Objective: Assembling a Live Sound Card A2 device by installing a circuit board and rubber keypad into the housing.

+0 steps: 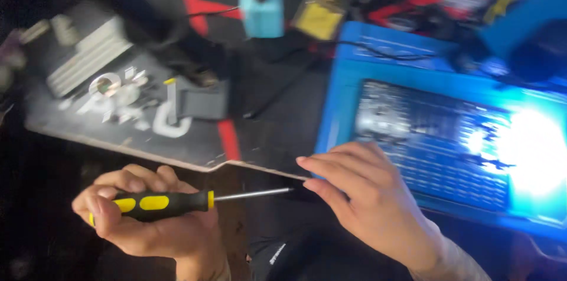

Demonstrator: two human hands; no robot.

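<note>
My left hand (155, 222) is closed around the black and yellow handle of a screwdriver (177, 201), low on the left. Its metal shaft points right, level with the table's front edge. My right hand (366, 198) sits at the shaft's tip, thumb and forefinger pinched close to it; whether they hold something small there is too blurred to tell. The other fingers rest at the near left corner of a blue mat (437, 139).
A dark work mat (195, 145) with red tape strips carries small white and metal parts (127, 101), a grey block (88, 50), a light blue stand (263, 12) and cables. Bright glare (534, 151) washes out the blue mat's right side. The picture is motion-blurred.
</note>
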